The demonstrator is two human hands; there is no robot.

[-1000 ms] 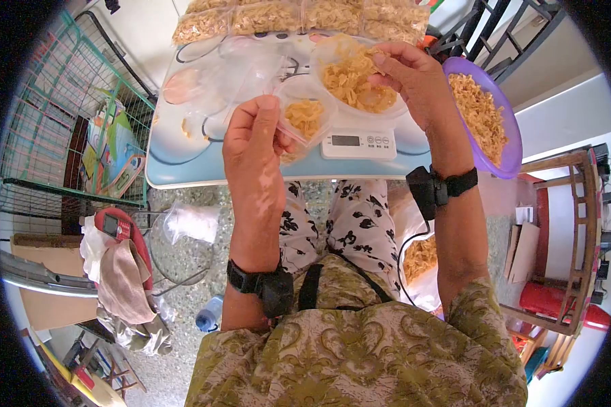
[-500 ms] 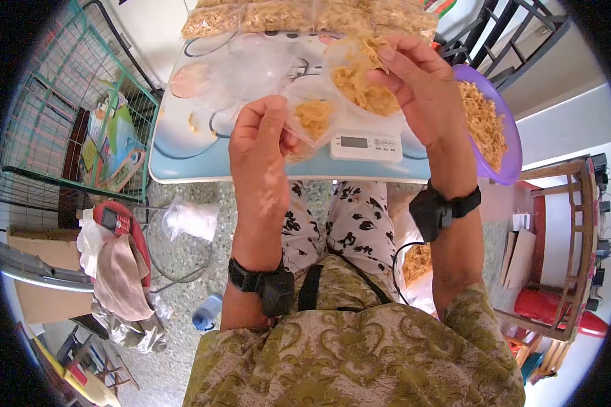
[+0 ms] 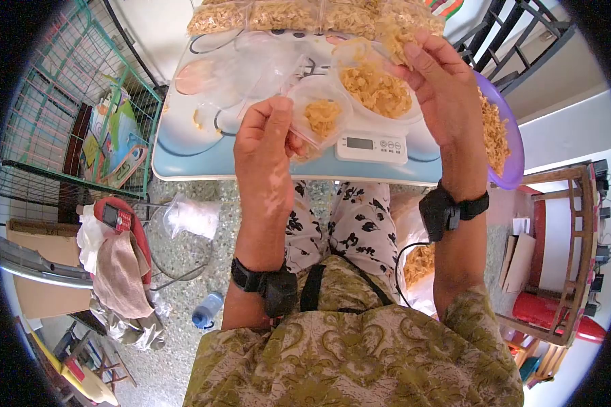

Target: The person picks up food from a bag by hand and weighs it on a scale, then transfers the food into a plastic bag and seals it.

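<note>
My left hand [image 3: 265, 139] pinches the edge of a clear plastic bag [image 3: 335, 96], which holds a small heap of yellow-brown flaky shreds [image 3: 321, 117]. Between the thumb and fingers of my right hand [image 3: 445, 88] is a clump of the same shreds [image 3: 394, 42], raised over the right side of a see-through bowl [image 3: 414, 114]. More shreds [image 3: 377, 88] lie in that bowl, which rests on a white digital scale [image 3: 371, 148]. The bag is just left of the bowl, its lower part partly behind my left fingers.
Filled bags of shreds [image 3: 284, 17] line the table's far edge. Loose clear bags [image 3: 251, 71] lie on the table's left half. A purple basin [image 3: 514, 146] of shreds stands at the right. A green wire cage [image 3: 41, 122] is beside the table at left.
My right hand has moved a little up and right with its clump of shreds, off the bowl's middle. My left hand still holds the bag, its mouth now more widely spread.
</note>
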